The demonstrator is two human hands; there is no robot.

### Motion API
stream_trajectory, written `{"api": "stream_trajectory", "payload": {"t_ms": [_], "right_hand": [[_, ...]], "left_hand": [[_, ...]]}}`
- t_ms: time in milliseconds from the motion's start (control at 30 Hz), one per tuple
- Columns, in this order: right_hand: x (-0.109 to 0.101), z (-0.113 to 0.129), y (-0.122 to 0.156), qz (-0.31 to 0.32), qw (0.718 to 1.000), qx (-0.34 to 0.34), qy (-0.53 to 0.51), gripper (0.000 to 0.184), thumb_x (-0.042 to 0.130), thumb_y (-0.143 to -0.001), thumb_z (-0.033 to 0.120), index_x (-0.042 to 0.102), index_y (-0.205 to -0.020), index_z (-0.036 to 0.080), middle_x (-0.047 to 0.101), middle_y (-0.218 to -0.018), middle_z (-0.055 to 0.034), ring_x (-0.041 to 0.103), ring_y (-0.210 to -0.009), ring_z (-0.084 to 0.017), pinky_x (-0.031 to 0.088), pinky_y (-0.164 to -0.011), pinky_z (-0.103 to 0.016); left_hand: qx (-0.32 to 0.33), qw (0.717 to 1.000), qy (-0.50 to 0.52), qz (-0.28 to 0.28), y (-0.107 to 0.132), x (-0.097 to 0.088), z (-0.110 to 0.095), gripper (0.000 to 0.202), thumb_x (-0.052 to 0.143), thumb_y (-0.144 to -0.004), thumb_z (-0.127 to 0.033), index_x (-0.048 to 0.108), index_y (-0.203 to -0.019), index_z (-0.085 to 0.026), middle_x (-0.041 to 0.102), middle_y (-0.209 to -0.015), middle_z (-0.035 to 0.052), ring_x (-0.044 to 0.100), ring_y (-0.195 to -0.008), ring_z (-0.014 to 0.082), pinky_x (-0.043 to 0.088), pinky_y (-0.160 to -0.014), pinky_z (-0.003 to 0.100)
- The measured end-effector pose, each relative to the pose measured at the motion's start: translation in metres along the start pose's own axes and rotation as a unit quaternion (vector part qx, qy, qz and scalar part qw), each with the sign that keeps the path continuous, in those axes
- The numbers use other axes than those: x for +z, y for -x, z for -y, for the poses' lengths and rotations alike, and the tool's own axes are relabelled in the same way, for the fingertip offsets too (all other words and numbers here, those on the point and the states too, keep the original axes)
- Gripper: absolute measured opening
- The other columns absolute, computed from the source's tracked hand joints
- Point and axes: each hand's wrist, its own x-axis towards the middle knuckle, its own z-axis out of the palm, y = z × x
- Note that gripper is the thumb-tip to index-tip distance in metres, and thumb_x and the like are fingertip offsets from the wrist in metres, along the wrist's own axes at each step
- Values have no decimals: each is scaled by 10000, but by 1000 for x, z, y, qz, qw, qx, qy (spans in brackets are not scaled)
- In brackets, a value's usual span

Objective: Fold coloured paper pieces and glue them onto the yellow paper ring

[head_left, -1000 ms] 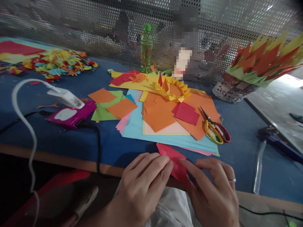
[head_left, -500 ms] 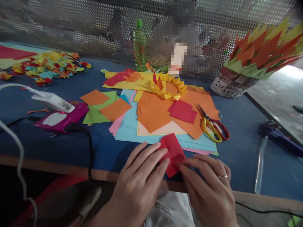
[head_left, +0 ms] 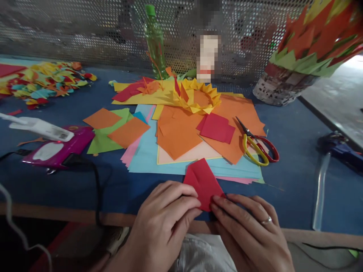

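Note:
A folded red paper (head_left: 203,183) lies at the front edge of the blue table, between my two hands. My left hand (head_left: 167,215) grips its left lower side, fingers curled and thumb below. At the lower right corner, the fingertips of my right hand (head_left: 249,223), which wears a ring, pinch the paper. Just beyond it lie stacked sheets of light blue paper (head_left: 144,162), with orange paper squares (head_left: 178,136) and red paper squares (head_left: 217,128) on top. Scissors (head_left: 255,147) with yellow and red handles rest on the stack's right side.
A yellow folded-paper ring (head_left: 195,102) sits behind the stack, near a green bottle (head_left: 155,41). Small paper pieces (head_left: 53,83) are heaped at left, past a purple power strip (head_left: 59,149). At right are a paper-filled basket (head_left: 278,85) and a glue gun (head_left: 340,147).
The red paper's lower left side has been folded in, so it now tapers toward me. My left fingers have curled and slid down to its lower side. The view has shifted slightly.

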Motion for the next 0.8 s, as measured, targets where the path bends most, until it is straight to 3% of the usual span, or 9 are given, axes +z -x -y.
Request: {"api": "stream_trajectory", "payload": {"t_ms": [167,333,533,700,800], "right_hand": [[2,-3,1,-16,999,-32,16,318,693,-825,119,731,-1126,213,744,-1173,18,713,-977,-195,442,-896,-375],[2,-4,3,-31,999,-35,20,280,707,-821,150,751,-1083,241,770,-1096,28,736,-911,-183,463,-862,-351],[3,-7,5,-35,999,-28,18,348,691,-839,150,740,-1130,334,780,-1041,71,741,-847,-167,488,-803,-316],[5,-9,5,-38,999,-21,-8,342,695,-855,180,728,-1159,335,780,-1036,81,743,-823,-152,486,-765,-295],[5,-3,7,-36,999,21,-12,350,654,-893,186,709,-1200,345,780,-1036,79,743,-845,-166,484,-793,-313]], "left_hand": [[-46,997,-33,-46,-2,10,-10,85,642,-892,-115,664,-856,-190,682,-877,24,614,-809,157,506,-751,298],[-66,993,-77,-62,-5,17,-16,83,650,-886,-135,651,-829,-195,670,-872,28,600,-800,167,498,-739,314],[-86,991,-88,-51,-5,19,-16,91,652,-888,-147,630,-814,-194,653,-888,18,594,-817,159,481,-741,312],[-95,991,-89,-26,-7,18,-15,98,628,-896,-144,615,-819,-202,639,-884,16,579,-799,159,465,-715,308],[-100,991,-89,-16,-7,17,-14,97,618,-900,-142,604,-825,-203,629,-891,19,573,-805,163,456,-716,311]]}}
